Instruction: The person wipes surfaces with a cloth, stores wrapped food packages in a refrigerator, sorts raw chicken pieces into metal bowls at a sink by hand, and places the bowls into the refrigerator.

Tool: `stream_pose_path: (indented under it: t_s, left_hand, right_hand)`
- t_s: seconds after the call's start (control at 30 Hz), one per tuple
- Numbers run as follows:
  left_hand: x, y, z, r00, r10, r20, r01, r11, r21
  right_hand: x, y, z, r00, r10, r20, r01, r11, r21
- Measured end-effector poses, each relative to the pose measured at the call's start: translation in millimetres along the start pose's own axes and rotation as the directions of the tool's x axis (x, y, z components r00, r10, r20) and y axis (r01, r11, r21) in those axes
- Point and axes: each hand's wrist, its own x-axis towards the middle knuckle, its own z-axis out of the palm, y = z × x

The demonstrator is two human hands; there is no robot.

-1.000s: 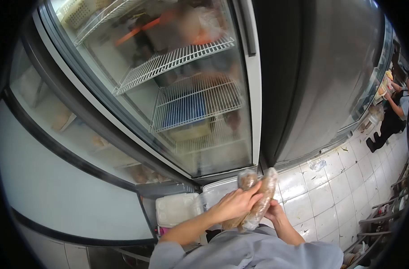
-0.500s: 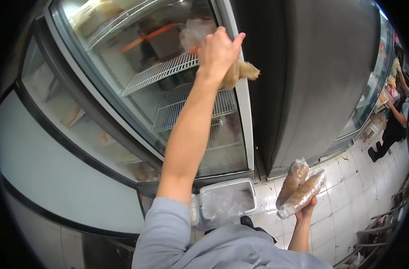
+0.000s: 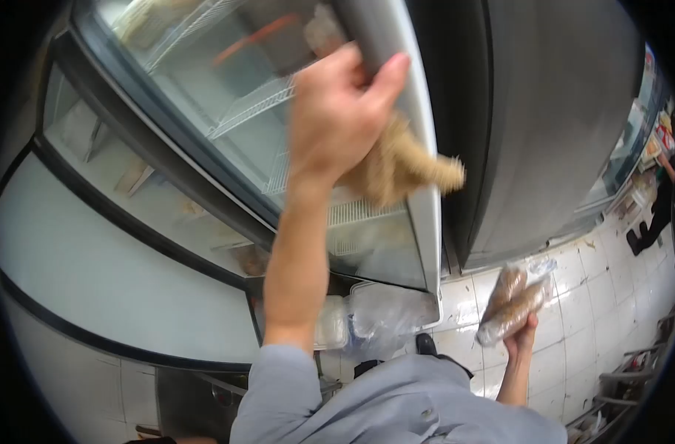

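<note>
My left hand (image 3: 333, 118) is closed at the handle side of a glass refrigerator door (image 3: 424, 251); the handle itself is hidden behind my fingers, and the hand is a bit blurred. A tan, fuzzy cloth (image 3: 396, 166) hangs at the grip, just below my thumb. Behind the glass are white wire shelves (image 3: 252, 111) and a grey container with an orange rim (image 3: 267, 37). Low on the right, my right hand (image 3: 524, 337) holds two brown rolls wrapped in clear plastic (image 3: 518, 303), side by side.
On the floor below the door stands a white tub (image 3: 393, 296) with clear plastic bags. A glass display case (image 3: 130, 200) runs along the left. Right of the door is a dark grey cabinet (image 3: 552, 133). Another person (image 3: 652, 214) stands at the far right on the tiled floor (image 3: 574, 325).
The refrigerator door has swung outward toward me, its lower corner now over the tub. My left hand and the cloth have come closer. My right hand still holds the rolls.
</note>
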Motion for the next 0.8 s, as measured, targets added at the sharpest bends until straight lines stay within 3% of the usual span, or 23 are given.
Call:
stream_pose_path:
  t_s: [0.07,0.13,0.17,0.33,0.4,0.53,0.63,0.7,0.73,0.77,0.8]
  left_hand:
    - [-37,14,-22,0.995,0.030,-0.095,-0.052,0.968,-0.247]
    - [-74,20,-55,0.986,-0.004,-0.167,-0.048,0.951,-0.306]
    - [-94,23,-77,0.977,-0.030,-0.209,-0.036,0.952,-0.304]
    - [-176,34,-164,0.899,-0.203,-0.389,0.134,0.971,-0.198]
    - [-199,33,-184,0.858,-0.267,-0.438,0.212,0.962,-0.171]
    - [-229,33,-220,0.769,-0.358,-0.530,0.348,0.929,-0.124]
    - [-248,31,-241,0.710,-0.402,-0.578,0.427,0.899,-0.100]
    - [-260,31,-256,0.674,-0.423,-0.606,0.476,0.876,-0.082]
    - [-266,32,-261,0.656,-0.435,-0.617,0.498,0.863,-0.079]
    - [-273,33,-268,0.636,-0.445,-0.630,0.522,0.850,-0.073]
    - [-278,32,-272,0.619,-0.455,-0.640,0.544,0.836,-0.069]
  right_hand:
    - [37,-4,21,0.998,0.042,0.055,-0.039,0.997,-0.067]
    - [85,4,45,0.990,0.082,0.113,-0.071,0.993,-0.099]
    - [107,8,71,0.988,0.102,0.120,-0.082,0.984,-0.159]
    - [205,38,222,0.833,0.265,0.486,-0.058,0.915,-0.399]
    - [245,60,270,0.754,0.385,0.532,-0.159,0.893,-0.420]
    - [292,80,357,0.702,0.490,0.517,-0.360,0.870,-0.337]
    - [351,93,395,0.750,0.467,0.468,-0.252,0.856,-0.451]
    - [397,91,411,0.750,0.562,0.350,-0.202,0.697,-0.688]
    - [381,73,432,0.924,0.361,0.128,-0.003,0.342,-0.940]
    - [391,69,440,0.867,0.472,0.159,0.088,0.168,-0.982]
    - [422,85,434,0.832,0.511,0.214,0.118,0.213,-0.970]
